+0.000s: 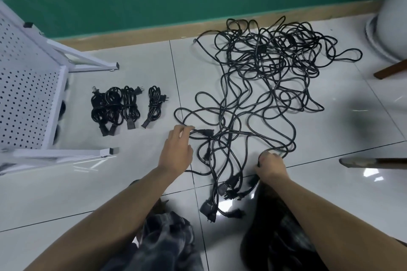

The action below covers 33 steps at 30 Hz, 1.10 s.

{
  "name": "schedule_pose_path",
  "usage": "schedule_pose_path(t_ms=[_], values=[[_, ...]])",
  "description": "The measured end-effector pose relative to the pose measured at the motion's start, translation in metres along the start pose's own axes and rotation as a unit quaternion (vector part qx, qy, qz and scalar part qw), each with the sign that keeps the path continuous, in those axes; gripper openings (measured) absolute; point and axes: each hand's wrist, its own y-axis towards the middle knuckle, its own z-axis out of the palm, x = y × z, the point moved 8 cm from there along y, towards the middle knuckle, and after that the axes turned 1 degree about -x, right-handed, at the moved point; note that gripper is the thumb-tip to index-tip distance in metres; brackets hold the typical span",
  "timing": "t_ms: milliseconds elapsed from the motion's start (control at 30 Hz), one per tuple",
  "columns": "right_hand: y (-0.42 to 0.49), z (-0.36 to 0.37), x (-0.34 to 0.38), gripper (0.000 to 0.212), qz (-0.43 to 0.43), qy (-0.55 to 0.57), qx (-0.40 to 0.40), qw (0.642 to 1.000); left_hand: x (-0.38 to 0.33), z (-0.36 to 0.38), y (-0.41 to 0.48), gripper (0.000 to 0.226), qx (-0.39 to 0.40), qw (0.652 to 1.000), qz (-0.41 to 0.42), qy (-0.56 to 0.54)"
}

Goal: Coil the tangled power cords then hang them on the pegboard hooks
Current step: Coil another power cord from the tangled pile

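1. Cords, head view: the tangle (264, 77) sprawled on the floor (132, 68) ahead of the person. It lay well apart from the pegboard (26, 94) at left. A few finished coils (123, 108) lay in a row near the pegboard's foot.
2. The left grip (176, 152) reached out with fingers nearly straight and touched a strand beside a plug (204, 132). Blur hid whether it pinched that strand.
3. The right grip (271, 165) was curled, pinching a strand at the near edge of the tangle.
4. Each cord looked light and limp, with a rubbery jacket that should not slip through fingers. Nothing about it seemed fragile. The crossed loops would likely snag and tighten if dragged.
5. The best hold appeared to be a moulded end, since those are the stiff parts. Several ends (222, 189) lay gathered close to the person's knees.
6. From an end, a cord could probably be fed out hand over hand. A pull on a middle loop risked knotting the heap.
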Motion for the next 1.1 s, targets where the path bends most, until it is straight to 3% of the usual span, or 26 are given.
schedule_pose_path(t_ms=[267, 400, 567, 633, 733, 933, 1100], values=[[-0.013, -0.018, 0.005, 0.039, -0.023, 0.156, -0.104, 0.982, -0.044, -0.004, 0.011, 0.047, -0.03, 0.99, 0.128, 0.047], [-0.03, -0.067, 0.012, 0.049, -0.06, 0.198, -0.185, 0.961, -0.067, -0.01, 0.026, 0.039, 0.02, 0.989, 0.143, 0.029], [-0.055, -0.157, 0.01, 0.074, -0.008, 0.235, -0.247, 0.94, -0.124, -0.04, 0.042, 0.032, 0.088, 0.981, 0.172, 0.007], [-0.056, -0.188, 0.008, 0.06, 0.003, 0.219, -0.246, 0.944, -0.149, -0.057, 0.05, 0.032, 0.103, 0.977, 0.187, 0.016], [-0.069, -0.234, 0.014, 0.019, -0.018, 0.177, -0.235, 0.956, -0.19, -0.088, 0.06, 0.033, 0.13, 0.97, 0.201, 0.035], [-0.119, -0.305, 0.049, 0.024, -0.09, 0.264, -0.223, 0.934, -0.262, -0.151, 0.066, 0.052, 0.16, 0.96, 0.201, 0.106], [-0.18, -0.355, 0.087, 0.02, -0.203, 0.354, -0.235, 0.882, -0.304, -0.208, 0.064, 0.072, 0.081, 0.983, 0.163, 0.007]])
